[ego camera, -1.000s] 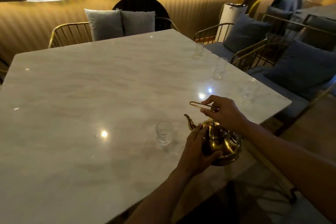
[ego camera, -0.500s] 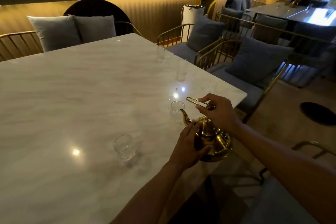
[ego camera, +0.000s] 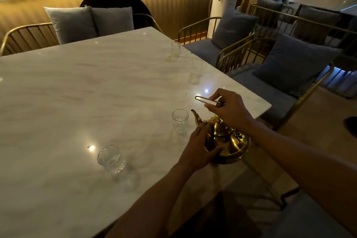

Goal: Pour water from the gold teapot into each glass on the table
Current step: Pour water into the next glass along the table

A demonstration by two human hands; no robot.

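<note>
The gold teapot hangs near the marble table's right front edge, spout pointing left and up. My right hand grips its thin wire handle from above. My left hand cups the pot's left side. Just left of the spout stands a clear glass. A second glass stands nearer to me on the left. Two more glasses line the right edge farther away. Whether any of the glasses holds water I cannot make out.
Gold wire chairs with grey cushions stand close along the table's right side. More cushioned seats line the far side. Another table is at the far right. Dark floor lies below the near edge.
My view swung right and back a little. The teapot, held in both hands, moved from the nearest glass along the edge to the following glass; its spout now sits beside it.
</note>
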